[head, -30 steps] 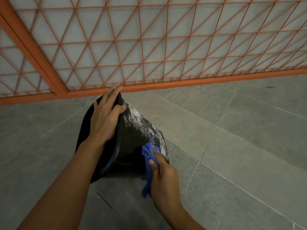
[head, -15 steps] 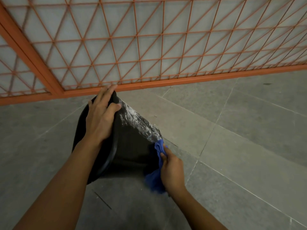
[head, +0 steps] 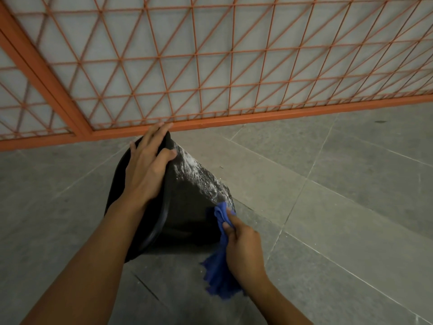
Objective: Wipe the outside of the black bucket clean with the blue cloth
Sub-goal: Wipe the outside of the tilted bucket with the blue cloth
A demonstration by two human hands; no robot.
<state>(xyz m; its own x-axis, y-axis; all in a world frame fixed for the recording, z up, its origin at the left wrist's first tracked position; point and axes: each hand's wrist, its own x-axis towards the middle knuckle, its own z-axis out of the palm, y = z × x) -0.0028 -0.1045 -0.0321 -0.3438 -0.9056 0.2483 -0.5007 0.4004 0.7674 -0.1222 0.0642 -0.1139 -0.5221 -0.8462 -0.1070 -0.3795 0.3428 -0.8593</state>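
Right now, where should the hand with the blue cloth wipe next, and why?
Probably up along the far side of the tilted black plastic bucket. White powdery smears still streak it from near the rim down to the base, where the right hand presses the crumpled blue cloth. The left hand grips the rim, steadying it.

A matt black plastic bucket (head: 187,207) streaked with chalky white residue, a soft blue cloth (head: 219,275), rough grey stone floor tiles (head: 351,184), and orange painted metal mesh (head: 210,66).
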